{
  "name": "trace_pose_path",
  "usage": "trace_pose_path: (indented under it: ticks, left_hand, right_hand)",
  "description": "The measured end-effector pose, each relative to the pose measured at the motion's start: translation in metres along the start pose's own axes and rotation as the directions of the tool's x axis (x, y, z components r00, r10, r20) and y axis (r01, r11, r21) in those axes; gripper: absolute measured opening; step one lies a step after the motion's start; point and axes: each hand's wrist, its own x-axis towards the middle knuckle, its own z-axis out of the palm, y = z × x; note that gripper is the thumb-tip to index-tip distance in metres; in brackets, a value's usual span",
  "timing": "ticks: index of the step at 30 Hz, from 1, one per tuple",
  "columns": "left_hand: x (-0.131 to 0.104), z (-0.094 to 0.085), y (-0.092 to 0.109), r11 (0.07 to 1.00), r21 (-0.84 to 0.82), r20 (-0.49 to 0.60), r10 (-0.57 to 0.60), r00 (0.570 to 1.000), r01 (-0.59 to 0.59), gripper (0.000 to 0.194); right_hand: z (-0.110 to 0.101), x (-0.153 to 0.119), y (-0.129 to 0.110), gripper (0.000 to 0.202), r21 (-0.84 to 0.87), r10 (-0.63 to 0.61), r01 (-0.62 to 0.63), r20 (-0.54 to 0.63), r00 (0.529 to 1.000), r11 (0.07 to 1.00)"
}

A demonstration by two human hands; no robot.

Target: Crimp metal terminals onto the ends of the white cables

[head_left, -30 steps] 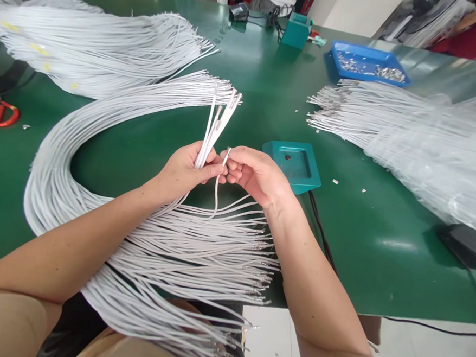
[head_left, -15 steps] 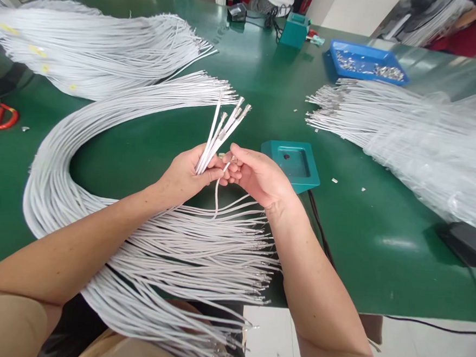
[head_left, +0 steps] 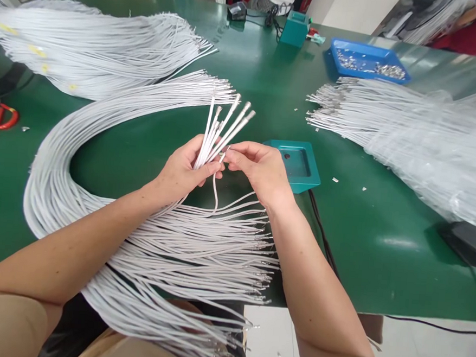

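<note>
My left hand [head_left: 187, 167] is closed around a small bunch of white cables [head_left: 213, 140], whose metal-tipped ends fan upward. One more cable [head_left: 216, 190] loops up from below to the left thumb and fingertips. My right hand [head_left: 261, 169] pinches at the end of that cable, close against the left fingers; the tip is mostly hidden between the fingertips. Beneath both hands lies a large bundle of white cables [head_left: 192, 246], curving round from the left, its loose ends pointing right. Just behind my right hand sits a shallow teal box [head_left: 312, 175].
A thick cable bundle [head_left: 109, 44] lies back left, near red-handled scissors [head_left: 8, 117]. On the right rests another cable bundle [head_left: 420, 142] in clear plastic. A blue tray [head_left: 363, 73] holds small metal pieces. A teal block [head_left: 295, 29] stands at the back; people are beyond the table.
My right hand has turned over and closed its fingertips at the single cable's end, near the left thumb. The bunch in my left hand has shifted and spread slightly.
</note>
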Motion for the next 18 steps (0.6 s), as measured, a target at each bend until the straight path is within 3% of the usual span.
trace_pose_path:
  ticks: [2,4,6,9,12,15,18]
  left_hand:
    - [0.001,-0.002,0.000,0.995,-0.074,0.074,-0.061,0.995,0.067,0.046]
    - [0.002,-0.004,0.001,0.976,-0.147,0.122,-0.141,0.983,0.158,0.042]
    - [0.003,-0.006,0.001,0.949,-0.209,0.142,-0.210,0.967,0.237,0.033]
    - [0.007,-0.008,0.000,0.924,-0.246,0.158,-0.260,0.953,0.293,0.031]
    - [0.012,-0.009,-0.004,0.934,-0.209,0.136,-0.265,0.955,0.289,0.038]
    - [0.017,-0.011,-0.010,0.960,-0.124,0.073,-0.243,0.967,0.251,0.048]
    - [0.020,-0.012,-0.015,0.974,-0.030,0.044,-0.224,0.973,0.226,0.051]
  right_hand:
    - [0.002,0.000,0.003,0.011,-0.187,-0.089,0.080,-0.039,0.995,0.979]
    - [0.005,-0.001,0.006,0.014,-0.413,-0.189,0.149,-0.057,0.980,0.899]
    - [0.008,-0.003,0.009,0.018,-0.627,-0.319,0.234,-0.024,0.947,0.743]
    - [0.009,-0.003,0.012,0.027,-0.832,-0.464,0.375,0.165,0.870,0.408]
    - [0.004,-0.002,0.014,0.031,-0.885,-0.448,0.417,0.294,0.844,0.206]
    - [-0.004,0.003,0.014,0.024,-0.935,-0.434,0.329,0.244,0.867,0.133]
    - [-0.012,0.008,0.014,0.023,-0.963,-0.333,0.262,0.226,0.915,0.067]
